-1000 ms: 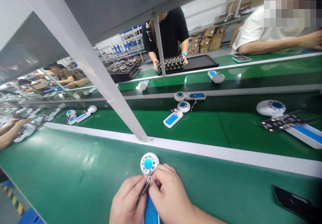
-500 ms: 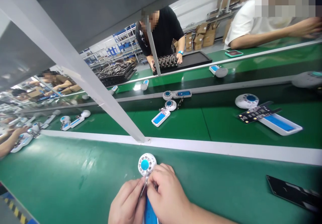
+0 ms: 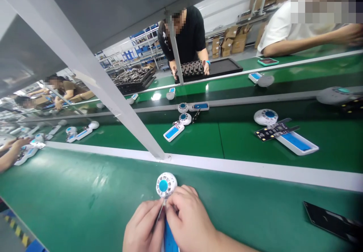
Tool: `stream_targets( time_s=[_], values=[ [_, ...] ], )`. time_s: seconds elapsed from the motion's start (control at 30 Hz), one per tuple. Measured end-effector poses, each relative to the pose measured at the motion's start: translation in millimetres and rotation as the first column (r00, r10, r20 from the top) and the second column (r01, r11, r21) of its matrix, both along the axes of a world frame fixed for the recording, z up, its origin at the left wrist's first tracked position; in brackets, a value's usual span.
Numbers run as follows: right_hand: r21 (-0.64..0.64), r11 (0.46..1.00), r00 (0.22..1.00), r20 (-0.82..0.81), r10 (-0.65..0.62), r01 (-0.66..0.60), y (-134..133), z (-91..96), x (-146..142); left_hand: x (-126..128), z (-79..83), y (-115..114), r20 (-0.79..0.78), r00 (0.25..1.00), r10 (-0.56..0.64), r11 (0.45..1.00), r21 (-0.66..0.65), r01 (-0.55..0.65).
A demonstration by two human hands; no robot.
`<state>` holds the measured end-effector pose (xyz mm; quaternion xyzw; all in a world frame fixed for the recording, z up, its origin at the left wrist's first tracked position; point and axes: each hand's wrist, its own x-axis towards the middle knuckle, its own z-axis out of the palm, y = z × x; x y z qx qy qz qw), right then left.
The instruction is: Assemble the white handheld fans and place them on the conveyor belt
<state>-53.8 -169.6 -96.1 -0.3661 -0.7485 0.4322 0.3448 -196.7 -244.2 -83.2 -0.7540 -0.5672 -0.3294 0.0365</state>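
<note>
A white handheld device (image 3: 170, 177) lies on the near green bench in front of me. It has a round vented head with a blue disc, and a handle with a blue insert that shows between my hands. My left hand (image 3: 144, 223) is closed, pinching a thin board seen edge-on, apparently a circuit board (image 3: 158, 215), beside the device's neck. Fingers bent, my right hand (image 3: 191, 218) is closed at the neck just below the round head. Its fingertips meet those of my left hand, and whatever small part they pinch is hidden.
A black panel (image 3: 329, 218) lies at the right on the bench. Beyond the white rail (image 3: 227, 169), a green conveyor (image 3: 198, 142) carries similar open devices (image 3: 297, 141). A slanted white post (image 3: 113, 101) crosses the view. Co-workers sit opposite, one holding a black tray (image 3: 190, 70); another person's hands (image 3: 14, 150) are at left.
Devices on the nearer conveyor have shifted left, while those on the far one have moved right. My hands and the device between them have hardly moved.
</note>
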Motion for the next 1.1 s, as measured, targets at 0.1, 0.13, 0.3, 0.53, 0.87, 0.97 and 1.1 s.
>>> stream_targets(
  time_s=[0.1,0.13,0.3,0.53,0.87,0.97,1.1],
  values=[
    [0.025,0.999,1.0,-0.005,0.027,-0.027,4,-1.5,3,-1,-0.7,-1,0.076,0.997,0.033,0.997,-0.066,-0.028],
    [0.036,0.999,1.0,-0.001,0.031,-0.031,6,-1.8,4,-2,-0.8,-1,0.1,0.994,0.043,0.996,-0.082,-0.035],
    [0.071,0.997,0.999,-0.012,0.04,-0.039,8,-0.9,7,-3,0.4,-3,0.145,0.989,0.027,0.994,-0.111,-0.011],
    [0.067,0.995,0.994,-0.078,0.077,-0.072,6,-1.9,10,1,5.5,-2,0.185,0.982,0.035,0.99,-0.143,-0.008],
    [0.03,0.997,0.992,-0.107,0.072,-0.07,8,-0.1,11,2,15.3,0,0.257,0.966,-0.011,0.979,-0.196,0.063],
    [0.049,0.997,0.99,-0.121,0.068,-0.063,6,-1.6,11,1,16.4,0,0.266,0.963,-0.033,0.973,-0.211,0.091],
    [0.087,0.995,0.988,-0.14,0.066,-0.054,5,-4.8,11,1,17.0,4,0.262,0.961,-0.092,0.971,-0.19,0.145]
  ],
)
